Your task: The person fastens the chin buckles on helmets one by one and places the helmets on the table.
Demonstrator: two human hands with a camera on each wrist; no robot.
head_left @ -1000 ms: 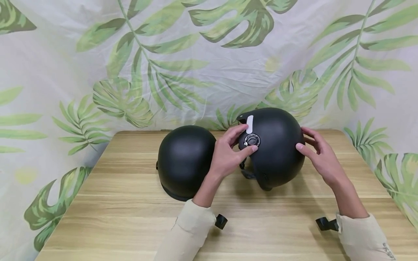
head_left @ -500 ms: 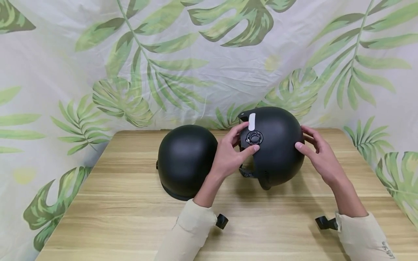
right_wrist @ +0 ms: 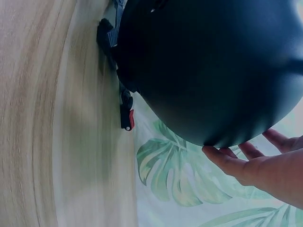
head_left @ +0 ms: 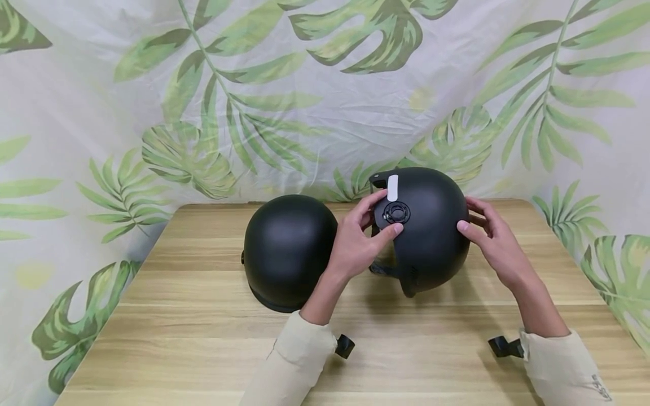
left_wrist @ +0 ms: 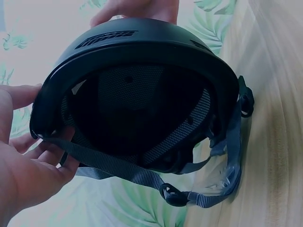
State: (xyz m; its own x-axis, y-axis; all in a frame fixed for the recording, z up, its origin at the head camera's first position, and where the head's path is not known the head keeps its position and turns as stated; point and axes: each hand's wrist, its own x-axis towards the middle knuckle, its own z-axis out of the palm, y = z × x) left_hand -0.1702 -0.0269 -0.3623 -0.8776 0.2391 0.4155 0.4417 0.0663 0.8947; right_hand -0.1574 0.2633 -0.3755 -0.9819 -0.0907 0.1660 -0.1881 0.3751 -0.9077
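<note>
A matte black helmet is tilted on its side between my hands, a round side fitting and a white sticker facing up. My left hand grips its rim, thumb outside; in the left wrist view fingers reach inside past the grey chin strap. My right hand holds the crown, thumb on top and fingers round the far side. Its fingertips press the smooth shell in the right wrist view. The padded mesh lining is visible from the left wrist. Whether the helmet touches the table is unclear.
A second black helmet sits dome up on the wooden table, close beside my left forearm. A strap end with a red clip hangs near the tabletop. Behind the table hangs a leaf-patterned cloth.
The held helmet has turned slightly, its side fitting and sticker shifting a little to the right and up. Both hands keep their hold on it; the other helmet stays put.
</note>
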